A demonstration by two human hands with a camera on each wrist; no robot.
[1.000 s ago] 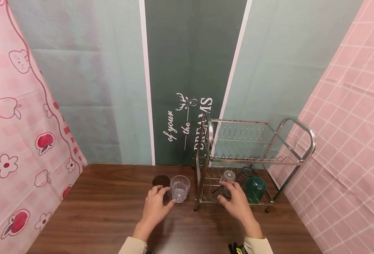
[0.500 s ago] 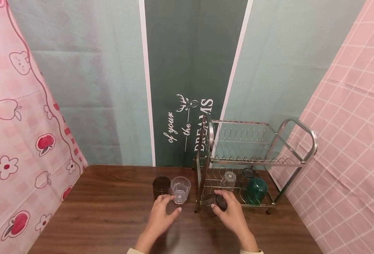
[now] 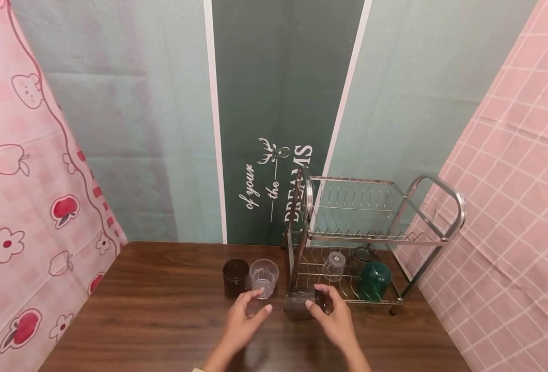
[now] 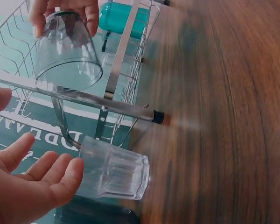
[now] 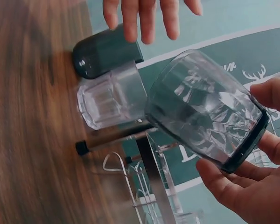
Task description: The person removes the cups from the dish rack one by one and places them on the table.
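My right hand (image 3: 338, 316) grips a smoky grey drinking glass (image 3: 297, 305) by its thick base, thumb on one side and fingers on the other. The glass lies sideways in the air in front of the rack, mouth pointing left; the right wrist view shows its faceted lower wall (image 5: 205, 107). My left hand (image 3: 245, 321) holds nothing, its fingers loosely bent and spread, just in front of a clear plastic cup (image 3: 264, 276). That cup stands upright on the table, beside a dark brown cup (image 3: 235, 279).
A two-tier metal dish rack (image 3: 376, 238) stands at the right. Its lower tier holds an upside-down clear glass (image 3: 335, 266), a dark glass (image 3: 361, 257) and a teal glass (image 3: 375, 281). Wood-grain table (image 3: 162, 310) extends left; curtains hang behind and at both sides.
My right hand has lifted the grey glass off the rack's lower tier, brought it left and toward me, and tipped it sideways. My left hand has moved slightly right and toward me.
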